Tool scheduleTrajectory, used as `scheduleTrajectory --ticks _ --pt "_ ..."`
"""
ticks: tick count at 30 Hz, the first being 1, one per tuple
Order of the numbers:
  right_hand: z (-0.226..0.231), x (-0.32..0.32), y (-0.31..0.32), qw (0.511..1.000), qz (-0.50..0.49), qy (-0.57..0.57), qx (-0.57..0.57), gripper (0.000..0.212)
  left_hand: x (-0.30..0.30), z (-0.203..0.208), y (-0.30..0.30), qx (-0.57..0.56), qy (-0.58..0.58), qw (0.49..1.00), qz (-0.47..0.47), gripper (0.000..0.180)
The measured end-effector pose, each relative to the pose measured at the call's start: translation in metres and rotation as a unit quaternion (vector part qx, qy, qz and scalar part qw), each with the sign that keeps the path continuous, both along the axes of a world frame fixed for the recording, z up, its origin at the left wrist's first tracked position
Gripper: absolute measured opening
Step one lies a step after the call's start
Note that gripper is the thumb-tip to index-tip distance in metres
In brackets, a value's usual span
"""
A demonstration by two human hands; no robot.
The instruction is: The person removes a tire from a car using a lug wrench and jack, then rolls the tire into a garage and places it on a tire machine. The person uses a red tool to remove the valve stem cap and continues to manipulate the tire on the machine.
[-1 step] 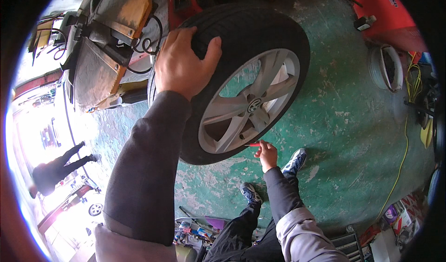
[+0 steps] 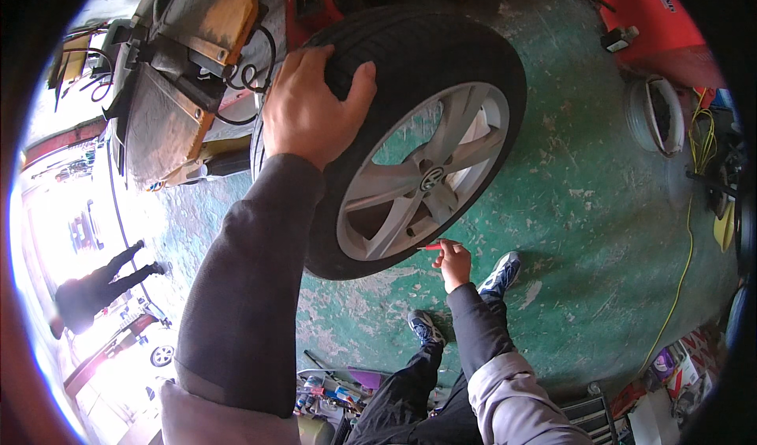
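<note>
A car wheel point(image 2: 432, 134) with a black tyre point(image 2: 418, 51) and silver spoked alloy rim point(image 2: 386, 185) stands tilted in front of me. On the tyre's tread at its upper left rests my left hand point(image 2: 315, 110), thumb and fingers spread, palm against the rubber. Just off the wheel's lower edge, my right hand point(image 2: 453, 264) pinches a slim red tool point(image 2: 430, 247). Its tip points left toward the rim; whether it touches the wheel I cannot tell. The exact kind of tool is too small to make out.
Worn yellow-edged machine plates point(image 2: 169, 122) with a black hose stand left of the wheel. A bare rim point(image 2: 656, 118), a red cabinet point(image 2: 662, 27) and a yellow cable point(image 2: 680, 287) are at right. Another person point(image 2: 91, 291) stands far left. Tools point(image 2: 339, 394) lie near my feet.
The red tool has shifted very slightly left and down in my right hand. My left hand and the wheel look still.
</note>
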State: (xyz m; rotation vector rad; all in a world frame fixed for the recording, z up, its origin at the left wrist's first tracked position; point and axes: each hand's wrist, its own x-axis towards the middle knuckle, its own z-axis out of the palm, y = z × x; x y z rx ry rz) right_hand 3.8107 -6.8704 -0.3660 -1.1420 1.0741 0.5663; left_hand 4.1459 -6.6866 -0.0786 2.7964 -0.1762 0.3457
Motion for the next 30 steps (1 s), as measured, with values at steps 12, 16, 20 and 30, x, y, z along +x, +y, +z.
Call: scheduleTrajectory --ticks 12,16,20,30 --pt "0.01 -0.005 -0.004 0.997 -0.047 -0.002 0.062 0.021 -0.001 -0.001 0.003 0.002 0.009 1.0 -0.007 0.058" --pt "0.005 -0.005 -0.005 0.998 -0.004 -0.022 0.064 0.023 -0.002 0.007 -0.001 0.013 -0.031 0.999 -0.031 0.055" --pt "-0.002 -0.012 -0.006 0.997 -0.016 -0.03 0.073 0.022 -0.016 0.022 -0.003 0.008 0.039 0.995 -0.089 0.062" --pt "-0.006 -0.036 0.014 0.994 -0.052 -0.07 0.064 0.026 -0.095 0.015 0.033 0.156 -0.006 0.977 -0.146 0.082"
